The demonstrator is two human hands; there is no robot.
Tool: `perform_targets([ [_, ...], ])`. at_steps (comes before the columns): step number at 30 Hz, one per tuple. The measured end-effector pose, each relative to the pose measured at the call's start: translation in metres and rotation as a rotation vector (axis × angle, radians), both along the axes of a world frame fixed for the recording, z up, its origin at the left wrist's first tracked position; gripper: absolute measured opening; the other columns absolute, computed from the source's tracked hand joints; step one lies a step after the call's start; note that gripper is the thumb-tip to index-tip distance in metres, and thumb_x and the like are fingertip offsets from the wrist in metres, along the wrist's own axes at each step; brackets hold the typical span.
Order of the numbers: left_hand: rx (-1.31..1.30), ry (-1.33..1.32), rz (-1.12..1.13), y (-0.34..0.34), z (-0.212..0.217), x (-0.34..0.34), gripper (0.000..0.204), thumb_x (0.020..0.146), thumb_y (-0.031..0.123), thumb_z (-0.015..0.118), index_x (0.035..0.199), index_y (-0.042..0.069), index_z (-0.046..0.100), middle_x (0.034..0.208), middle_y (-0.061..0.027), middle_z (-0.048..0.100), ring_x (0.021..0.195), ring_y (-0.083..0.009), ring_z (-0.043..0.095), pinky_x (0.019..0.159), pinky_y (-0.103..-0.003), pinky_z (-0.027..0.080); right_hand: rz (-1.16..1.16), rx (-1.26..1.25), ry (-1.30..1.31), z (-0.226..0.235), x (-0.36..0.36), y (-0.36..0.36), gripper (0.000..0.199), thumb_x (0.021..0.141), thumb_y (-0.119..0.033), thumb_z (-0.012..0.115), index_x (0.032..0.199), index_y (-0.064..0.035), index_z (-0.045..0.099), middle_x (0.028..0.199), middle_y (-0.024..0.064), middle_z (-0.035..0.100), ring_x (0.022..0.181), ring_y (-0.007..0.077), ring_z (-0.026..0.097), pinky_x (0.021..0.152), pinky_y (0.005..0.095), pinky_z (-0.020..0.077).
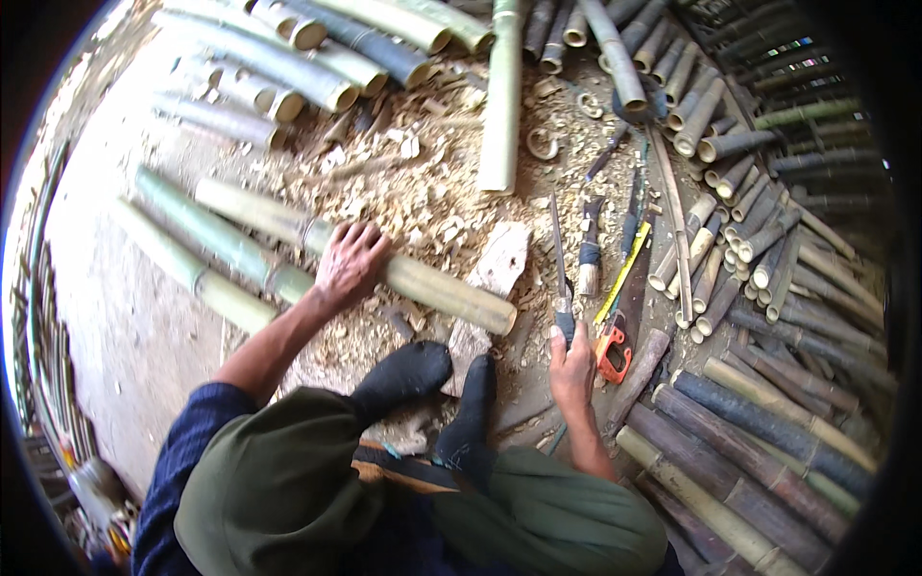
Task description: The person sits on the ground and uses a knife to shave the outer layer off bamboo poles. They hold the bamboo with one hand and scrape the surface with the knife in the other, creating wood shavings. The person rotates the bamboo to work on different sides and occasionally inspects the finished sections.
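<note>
My left hand (353, 261) is closed over a pale bamboo pole (447, 293) that slants down to the right. Near its right end the pole lies across a pale, hacked wooden block (502, 257). In my right hand (573, 367) is the dark handle of a knife (558, 252), its long narrow blade pointing away from me. Just right of that hand lies a saw with an orange handle (613, 355), next to a yellow measuring strip (624, 272). A tool with a black-wrapped grip (589, 252) lies beyond it.
Two greenish bamboo poles (206, 235) lie on the left. Wood shavings (423, 197) cover the ground ahead. Thick bamboo lengths (307, 72) lie at the far left, and one upright-looking pole (500, 106) in the middle. Cut bamboo pieces (759, 451) are stacked along the right.
</note>
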State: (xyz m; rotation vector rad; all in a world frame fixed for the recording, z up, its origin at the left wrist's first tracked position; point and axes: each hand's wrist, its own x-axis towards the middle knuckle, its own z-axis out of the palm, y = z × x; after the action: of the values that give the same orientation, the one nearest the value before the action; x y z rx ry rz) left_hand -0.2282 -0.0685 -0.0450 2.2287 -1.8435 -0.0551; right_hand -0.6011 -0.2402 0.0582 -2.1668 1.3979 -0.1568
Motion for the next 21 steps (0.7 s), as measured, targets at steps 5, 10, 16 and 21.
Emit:
perform_targets([
  [5,0.188,0.177,0.091,-0.014,0.053,-0.02,0.113,0.056,0.016,0.094,0.157,0.021,0.043,0.159,-0.0202,0.039,0.151,-0.043,0.034,0.125,-0.059,0.031,-0.136,-0.041,0.11,-0.04,-0.029,0.01,0.045,0.1,-0.026,0.069,0.134,0.0012,0.057,0.116,0.0292,0.065,0.107,0.0492,0.063,0.09,0.0588,0.0488],
  [10,-0.157,0.325,0.334,0.001,0.075,-0.05,0.095,0.065,0.007,0.092,0.149,0.011,0.049,0.145,-0.0189,0.052,0.138,-0.0415,0.048,0.119,-0.055,0.041,0.037,-0.465,-0.132,0.038,-0.011,0.001,0.061,0.088,-0.017,0.084,0.143,-0.0037,0.062,0.131,0.0213,0.054,0.124,0.0407,0.053,0.105,0.053,0.0425],
  [16,-0.258,1.569,1.22,0.036,0.057,-0.025,0.052,0.093,0.034,0.084,0.123,-0.001,0.059,0.104,-0.0122,0.062,0.092,-0.0247,0.066,0.078,-0.039,0.061,0.361,-1.075,-0.643,0.215,0.024,0.009,0.032,0.09,-0.026,0.083,0.121,-0.0296,0.076,0.118,0.0018,0.062,0.114,0.0234,0.054,0.113,0.0626,0.0372],
  [21,-0.231,1.732,1.22,0.023,0.051,-0.006,0.079,0.093,0.041,0.083,0.148,-0.003,0.05,0.134,-0.0212,0.058,0.12,-0.0362,0.062,0.102,-0.05,0.055,0.618,-1.198,-0.758,0.239,0.011,0.033,0.03,0.092,-0.024,0.079,0.122,-0.0242,0.074,0.119,0.0043,0.063,0.113,0.0244,0.056,0.11,0.0597,0.0404],
])
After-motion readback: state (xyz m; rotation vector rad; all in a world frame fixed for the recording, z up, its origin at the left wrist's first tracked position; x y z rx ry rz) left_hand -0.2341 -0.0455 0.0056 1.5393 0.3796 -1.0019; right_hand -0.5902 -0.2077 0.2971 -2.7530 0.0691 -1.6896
